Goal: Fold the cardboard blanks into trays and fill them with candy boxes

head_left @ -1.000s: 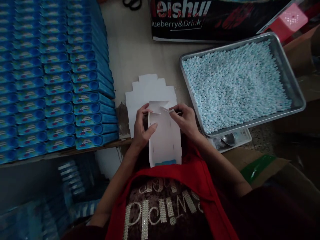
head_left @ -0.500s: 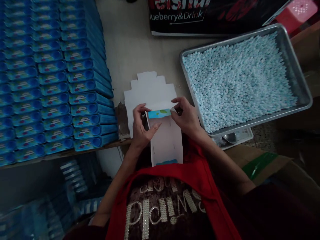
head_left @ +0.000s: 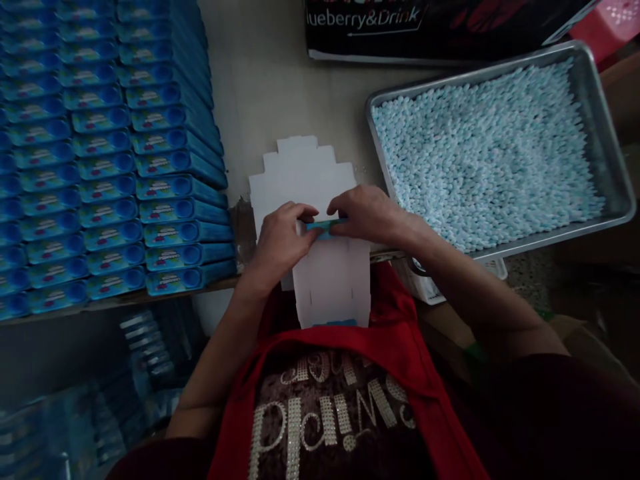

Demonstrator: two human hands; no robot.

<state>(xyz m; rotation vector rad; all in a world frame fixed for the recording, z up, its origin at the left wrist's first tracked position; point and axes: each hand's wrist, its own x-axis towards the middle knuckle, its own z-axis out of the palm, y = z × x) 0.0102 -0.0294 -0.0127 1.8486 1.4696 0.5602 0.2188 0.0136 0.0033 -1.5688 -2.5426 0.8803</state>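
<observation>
A partly folded cardboard box (head_left: pixel 333 280), white inside with blue printed flaps, leans between my body and the table edge. My left hand (head_left: pixel 287 240) pinches the left end of its upper blue flap, thumb on the near side. My right hand (head_left: pixel 363 213) grips the same flap at its right end, thumb and fingers closed on it. The two thumbs nearly meet at the middle of the flap. Behind the hands, a flat white cardboard sheet (head_left: pixel 305 170) with a stepped edge lies on the table; whether it joins the box is hidden.
Rows of stacked blue packs (head_left: pixel 165 183) fill the table's left. To the right stands a metal tray (head_left: pixel 550 241) of small pale-blue pellets. A black printed carton (head_left: pixel 370 40) is at the back. Under the tray's near edge a white plastic basket (head_left: pixel 427 291) shows.
Both hands have moved inward along the upper flap and now pinch it, the right wrist raised and turned over. The blue flap has folded over and shows less of its face.
</observation>
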